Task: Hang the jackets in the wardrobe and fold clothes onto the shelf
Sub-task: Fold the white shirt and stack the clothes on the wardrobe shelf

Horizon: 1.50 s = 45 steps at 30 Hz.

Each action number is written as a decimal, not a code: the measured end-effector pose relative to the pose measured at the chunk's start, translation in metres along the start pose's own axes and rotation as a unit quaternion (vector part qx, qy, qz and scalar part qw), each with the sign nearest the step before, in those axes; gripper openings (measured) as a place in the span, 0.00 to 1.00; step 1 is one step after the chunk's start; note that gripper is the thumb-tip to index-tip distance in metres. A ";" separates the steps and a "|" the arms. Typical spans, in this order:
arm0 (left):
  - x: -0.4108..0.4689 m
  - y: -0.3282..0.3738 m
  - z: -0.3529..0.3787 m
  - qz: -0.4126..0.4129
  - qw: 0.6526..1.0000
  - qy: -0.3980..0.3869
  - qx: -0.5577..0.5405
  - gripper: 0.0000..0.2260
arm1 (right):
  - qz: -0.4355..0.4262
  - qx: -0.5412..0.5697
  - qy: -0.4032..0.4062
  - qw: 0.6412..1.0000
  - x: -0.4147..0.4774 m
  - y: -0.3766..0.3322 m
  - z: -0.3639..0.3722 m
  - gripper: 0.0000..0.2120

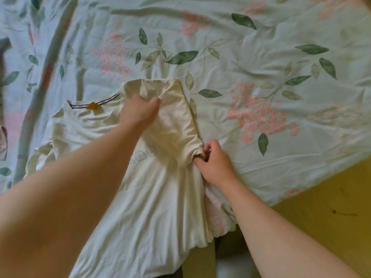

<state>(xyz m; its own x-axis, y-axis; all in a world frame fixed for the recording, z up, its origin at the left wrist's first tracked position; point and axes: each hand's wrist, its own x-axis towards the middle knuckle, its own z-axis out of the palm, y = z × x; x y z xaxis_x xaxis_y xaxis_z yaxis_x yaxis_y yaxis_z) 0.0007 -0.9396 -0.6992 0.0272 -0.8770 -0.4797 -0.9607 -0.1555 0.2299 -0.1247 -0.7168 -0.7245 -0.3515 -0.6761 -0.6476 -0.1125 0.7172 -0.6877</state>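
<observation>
Our left hand [140, 111] pinches the cream T-shirt's [152, 197] folded sleeve; right hand [215, 163] grips its side edge; open bedsheet [261, 57] beyond.

A bedroom in a home: a wrinkled pale green bed sheet [251, 63] printed with pink blossoms and green leaves fills the view. A mustard-yellow floor [331, 207] shows beside its lower-right edge.

Cream T-shirt [152, 197] spread flat on its back, collar far, right sleeve folded inward, hem hanging off the edge
</observation>
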 end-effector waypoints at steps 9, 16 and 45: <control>-0.015 -0.041 0.012 -0.147 0.977 -0.027 -0.150 0.14 | 0.023 -0.024 0.086 0.996 0.003 0.003 0.006 0.04; -0.014 -0.026 -0.006 -0.216 0.865 0.014 -0.452 0.09 | 0.041 0.191 0.069 0.978 -0.003 -0.002 0.008 0.11; -0.020 0.072 0.013 0.102 0.990 0.047 -0.083 0.18 | 0.212 0.486 0.058 0.846 0.039 -0.027 -0.038 0.23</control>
<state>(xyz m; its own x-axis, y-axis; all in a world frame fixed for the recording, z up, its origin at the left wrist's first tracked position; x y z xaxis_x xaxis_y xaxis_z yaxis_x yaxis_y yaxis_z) -0.0721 -0.9274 -0.6840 -0.1290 -0.9348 -0.3309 -0.8905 -0.0376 0.4535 -0.1704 -0.7559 -0.7188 -0.2640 -0.3320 -0.9056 0.8443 0.3745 -0.3834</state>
